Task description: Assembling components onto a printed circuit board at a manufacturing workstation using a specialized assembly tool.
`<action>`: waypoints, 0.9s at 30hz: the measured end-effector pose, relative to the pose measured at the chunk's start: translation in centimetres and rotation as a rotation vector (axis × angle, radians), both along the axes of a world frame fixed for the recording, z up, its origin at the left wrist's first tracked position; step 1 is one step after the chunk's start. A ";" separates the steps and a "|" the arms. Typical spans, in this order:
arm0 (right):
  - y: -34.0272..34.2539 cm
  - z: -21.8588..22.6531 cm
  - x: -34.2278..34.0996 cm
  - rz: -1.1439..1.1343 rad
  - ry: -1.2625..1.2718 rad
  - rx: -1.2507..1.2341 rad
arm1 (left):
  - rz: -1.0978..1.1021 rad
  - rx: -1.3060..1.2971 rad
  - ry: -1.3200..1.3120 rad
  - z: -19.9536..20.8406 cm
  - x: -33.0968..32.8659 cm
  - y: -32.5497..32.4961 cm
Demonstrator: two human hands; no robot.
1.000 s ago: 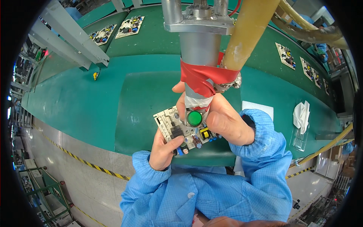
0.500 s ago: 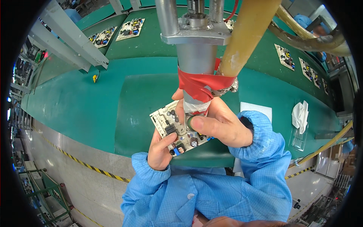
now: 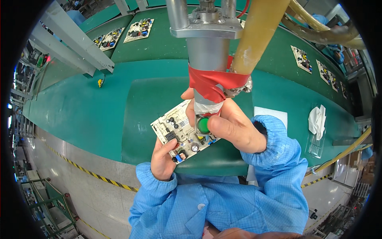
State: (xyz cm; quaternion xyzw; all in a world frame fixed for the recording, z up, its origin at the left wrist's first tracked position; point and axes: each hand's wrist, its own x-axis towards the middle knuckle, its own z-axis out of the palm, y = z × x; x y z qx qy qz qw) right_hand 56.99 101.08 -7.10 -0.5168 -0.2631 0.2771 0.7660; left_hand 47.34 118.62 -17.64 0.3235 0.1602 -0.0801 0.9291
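Observation:
A cream circuit board (image 3: 185,126) with capacitors and other parts on its upper face is tilted in front of me. My left hand (image 3: 163,162) grips its lower left edge, thumb on top. My right hand (image 3: 235,129) is wrapped round the lower end of a hanging cylindrical tool (image 3: 207,55), bound with red tape (image 3: 209,84). On the tool's end a green push button (image 3: 203,125) faces me, with my right thumb beside it. The tool's end hides the right part of the board, so I cannot tell whether they touch.
A thick yellow hose (image 3: 260,34) runs down to the tool. More circuit boards (image 3: 139,30) lie on the green belt (image 3: 171,44) at the back. On the right are a white foam block (image 3: 272,115) and a crumpled white cloth (image 3: 317,121). A grey metal post (image 3: 77,38) stands left.
The circuit board and my left hand have shifted left relative to the tool. My right thumb has slid off the green button, which now shows whole.

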 end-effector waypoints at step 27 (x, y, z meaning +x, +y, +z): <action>0.1 -1.0 0.5 -0.037 -0.036 -0.044 | 0.040 0.100 -0.045 -0.4 -1.6 2.4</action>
